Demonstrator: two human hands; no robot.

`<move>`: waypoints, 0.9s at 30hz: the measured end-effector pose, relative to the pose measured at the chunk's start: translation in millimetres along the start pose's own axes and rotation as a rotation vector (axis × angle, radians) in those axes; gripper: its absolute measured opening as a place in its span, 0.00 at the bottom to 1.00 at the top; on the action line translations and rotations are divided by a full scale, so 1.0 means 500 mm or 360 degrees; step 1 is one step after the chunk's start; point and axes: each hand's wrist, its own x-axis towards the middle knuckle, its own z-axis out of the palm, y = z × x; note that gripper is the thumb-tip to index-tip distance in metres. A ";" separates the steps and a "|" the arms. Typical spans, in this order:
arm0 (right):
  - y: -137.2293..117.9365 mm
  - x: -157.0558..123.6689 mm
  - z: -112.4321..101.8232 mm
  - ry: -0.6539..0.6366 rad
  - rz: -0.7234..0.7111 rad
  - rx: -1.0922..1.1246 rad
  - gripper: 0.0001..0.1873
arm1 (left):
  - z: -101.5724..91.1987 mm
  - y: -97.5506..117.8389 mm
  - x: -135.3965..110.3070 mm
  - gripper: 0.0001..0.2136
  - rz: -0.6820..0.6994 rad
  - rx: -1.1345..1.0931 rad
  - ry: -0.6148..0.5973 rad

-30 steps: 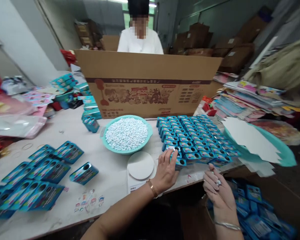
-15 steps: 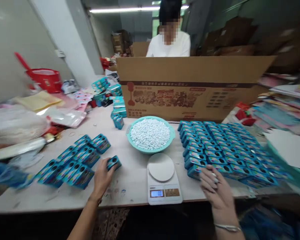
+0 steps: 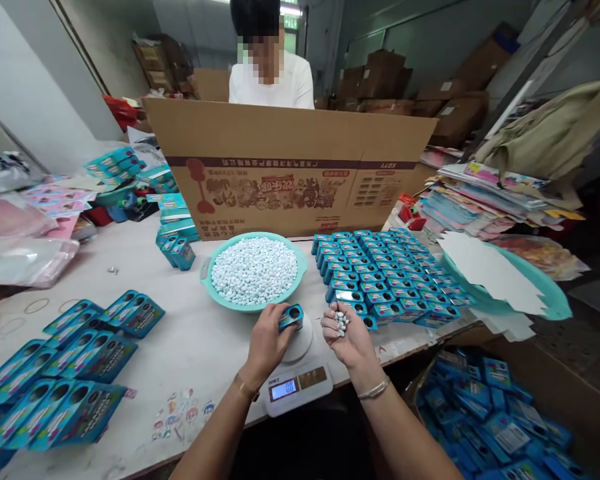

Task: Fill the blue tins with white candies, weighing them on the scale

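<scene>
My left hand (image 3: 264, 343) grips a small blue box (image 3: 292, 317) with a dark round hole on top, over the pan of the white kitchen scale (image 3: 303, 390), whose display reads zero. Whether the box touches the pan I cannot tell. Just to the right, my right hand (image 3: 354, 347) is cupped, palm up, around a small heap of pale pellets (image 3: 341, 323). A turquoise bowl (image 3: 303, 263) behind the scale is filled with the same pellets. Tight rows of blue boxes (image 3: 385, 273) stand beyond my right hand.
More blue boxes (image 3: 80, 360) stand in groups at the left. A big cardboard carton (image 3: 285, 140) runs across the back, with a person (image 3: 293, 77) in white behind it. White card sheets (image 3: 490, 273) lie at the right, above a container of blue boxes (image 3: 500, 427).
The view has swung right. My left hand has carried the box rightward to the scale. My right hand has come away from the box rows towards the scale, its palm now showing pellets.
</scene>
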 end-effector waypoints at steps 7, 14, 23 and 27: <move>-0.013 0.058 0.063 0.0067 -0.0085 -0.0073 0.13 | -0.001 -0.020 -0.001 0.24 -0.0030 0.0064 0.0005; -0.017 0.089 0.101 0.0090 -0.0182 0.0005 0.13 | -0.070 -0.004 -0.013 0.26 -0.0071 -0.0093 0.0301; 0.006 0.107 0.121 0.0150 -0.0274 -0.0113 0.12 | -0.050 -0.007 -0.013 0.22 -0.0101 -0.0305 0.0250; 0.028 0.112 0.132 0.0211 -0.0420 -0.0229 0.12 | -0.011 -0.010 0.009 0.26 -0.0052 -0.0329 0.0102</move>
